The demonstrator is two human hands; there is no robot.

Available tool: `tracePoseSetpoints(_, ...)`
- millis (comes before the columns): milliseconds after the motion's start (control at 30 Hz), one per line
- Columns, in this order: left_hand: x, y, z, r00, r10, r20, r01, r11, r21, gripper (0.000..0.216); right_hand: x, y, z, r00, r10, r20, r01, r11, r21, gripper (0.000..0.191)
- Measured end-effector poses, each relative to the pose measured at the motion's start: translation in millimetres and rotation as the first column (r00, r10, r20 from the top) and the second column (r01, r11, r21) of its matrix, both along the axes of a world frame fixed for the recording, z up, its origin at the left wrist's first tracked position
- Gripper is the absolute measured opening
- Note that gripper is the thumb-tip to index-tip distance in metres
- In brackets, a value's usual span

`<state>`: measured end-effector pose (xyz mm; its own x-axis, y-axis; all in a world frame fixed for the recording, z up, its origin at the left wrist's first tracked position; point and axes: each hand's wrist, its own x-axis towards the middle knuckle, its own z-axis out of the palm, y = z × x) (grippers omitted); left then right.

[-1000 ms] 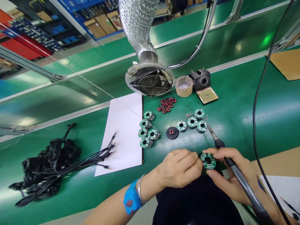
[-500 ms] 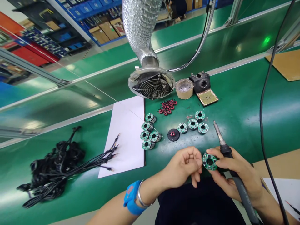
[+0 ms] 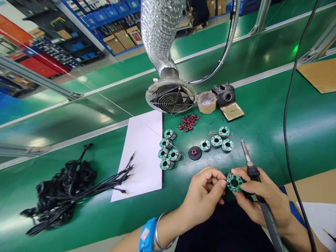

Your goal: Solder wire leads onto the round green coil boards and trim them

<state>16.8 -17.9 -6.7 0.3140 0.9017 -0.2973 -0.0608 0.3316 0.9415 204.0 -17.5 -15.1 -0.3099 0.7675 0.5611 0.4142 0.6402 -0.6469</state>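
Observation:
My left hand (image 3: 203, 194) pinches the left edge of a small round green circuit board (image 3: 234, 182) with a hole in its middle. My right hand (image 3: 258, 199) grips the board's right edge with thumb and fingers and also carries a soldering iron (image 3: 252, 168), its tip pointing up and away over the green table (image 3: 262, 122). Both hands are closed, near the table's front edge above my dark lap.
Several green ring boards (image 3: 216, 141) and coil assemblies (image 3: 166, 154) lie ahead, with a black disc (image 3: 194, 153) and red parts (image 3: 187, 121). A fume extractor fan (image 3: 171, 97), iron stand (image 3: 225, 96), white paper (image 3: 143, 154) and bundle of black cables (image 3: 68, 189) stand around.
My left fingers opened briefly and closed again on the board's edge. The soldering iron has tilted more upright, its tip lifted away from the boards on the table.

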Motion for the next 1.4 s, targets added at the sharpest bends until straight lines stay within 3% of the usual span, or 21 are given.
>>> tracePoseSetpoints(33, -0.5, -0.2, -1.3, 0.998, 0.027, -0.061, -0.017, 0.987, 0.158, 0.011, -0.5, 0.1, -0.4, 1.0, -0.003, -0.015, 0.003, 1.0, 0.006, 0.041)
tracePoseSetpoints(100, -1.8, 1.3, -5.0, 0.986, 0.09, -0.143, -0.015, 0.889, 0.457, 0.011, -0.6, 0.0, -0.7, 0.998, -0.001, -0.055, 0.001, 1.0, -0.001, 0.04)
tracePoseSetpoints(167, -2.7, 4.6, -9.2, 0.989, 0.105, -0.108, -0.025, 0.82, 0.572, 0.02, 0.7, -0.5, -0.6, 0.994, 0.029, -0.102, -0.031, 0.999, -0.018, 0.04)
tracePoseSetpoints(233, -3.2, 8.3, -13.2, 0.997, 0.04, 0.064, -0.063, 0.9, 0.431, 0.018, 3.0, -0.8, -0.6, 0.985, 0.076, -0.157, -0.085, 0.995, -0.051, 0.041)
tracePoseSetpoints(300, -3.7, 11.2, -16.4, 0.951, -0.015, 0.308, -0.015, 0.996, 0.092, 0.017, 5.0, -0.4, -0.8, 0.968, 0.137, -0.211, -0.157, 0.984, -0.082, 0.043)
tracePoseSetpoints(367, -4.4, 12.8, -18.5, 0.875, -0.002, 0.484, 0.118, 0.971, -0.209, 0.023, 6.1, 1.0, -0.8, 0.952, 0.188, -0.242, -0.22, 0.969, -0.109, 0.043)
tracePoseSetpoints(467, -5.4, 13.4, -19.2, 0.842, 0.033, 0.538, 0.225, 0.886, -0.406, 0.031, 6.3, 3.3, 0.3, 0.935, 0.245, -0.256, -0.285, 0.949, -0.133, 0.043)
tracePoseSetpoints(633, -4.4, 12.0, -11.4, 0.894, 0.036, 0.447, 0.206, 0.852, -0.482, 0.042, 9.3, 1.9, 0.2, 0.927, 0.286, -0.241, -0.327, 0.933, -0.15, 0.041)
tracePoseSetpoints(700, -8.3, 11.5, -4.9, 0.942, -0.043, 0.332, 0.201, 0.865, -0.46, 0.041, 11.0, 0.3, -3.2, 0.942, 0.268, -0.203, -0.299, 0.944, -0.142, 0.039)
tracePoseSetpoints(733, -12.4, 11.5, -1.6, 0.972, -0.105, 0.209, 0.18, 0.907, -0.38, 0.039, 11.2, -0.3, -5.8, 0.954, 0.245, -0.173, -0.27, 0.952, -0.141, 0.039)
tracePoseSetpoints(800, -24.9, 12.2, 3.2, 0.971, -0.133, -0.201, 0.137, 0.991, 0.008, 0.027, 9.6, -0.8, -12.1, 0.978, 0.182, -0.099, -0.193, 0.975, -0.113, 0.038)
tracePoseSetpoints(833, -32.5, 13.0, 4.2, 0.902, -0.032, -0.431, 0.158, 0.953, 0.26, 0.019, 7.6, -0.6, -15.5, 0.988, 0.14, -0.057, -0.146, 0.984, -0.101, 0.038)
tracePoseSetpoints(867, -40.2, 14.1, 4.0, 0.786, 0.12, -0.606, 0.224, 0.859, 0.46, 0.014, 5.1, -0.2, -18.6, 0.995, 0.1, -0.018, -0.101, 0.991, -0.089, 0.038)
tracePoseSetpoints(900, -47.3, 15.5, 2.7, 0.641, 0.265, -0.72, 0.314, 0.766, 0.561, 0.013, 2.2, 0.5, -21.2, 0.998, 0.061, 0.016, -0.06, 0.995, -0.077, 0.036)
tracePoseSetpoints(933, -53.3, 17.3, 0.6, 0.489, 0.37, -0.79, 0.402, 0.708, 0.581, 0.016, -0.9, 1.4, -23.3, 0.998, 0.03, 0.049, -0.027, 0.997, -0.067, 0.035)
tracePoseSetpoints(1000, -60.6, 21.4, -4.5, 0.217, 0.443, -0.87, 0.521, 0.701, 0.487, 0.022, -6.4, 3.7, -25.6, 0.994, -0.021, 0.108, 0.027, 0.998, -0.051, 0.034)
tracePoseSetpoints(1067, -61.8, 25.3, -8.7, 0.072, 0.434, -0.898, 0.558, 0.729, 0.397, 0.021, -10.2, 5.8, -26.2, 0.985, -0.07, 0.159, 0.073, 0.997, -0.018, 0.035)
tracePoseSetpoints(1167, -59.1, 28.8, -11.0, 0.036, 0.4, -0.916, 0.551, 0.757, 0.352, 0.014, -12.4, 7.3, -25.5, 0.976, -0.103, 0.191, 0.108, 0.994, -0.016, 0.037)
tracePoseSetpoints(1400, -64.4, 24.4, -13.8, 0.101, 0.375, -0.921, 0.504, 0.78, 0.373, 0.012, -14.7, 7.1, -18.2, 0.983, -0.09, 0.162, 0.097, 0.995, -0.037, 0.038)
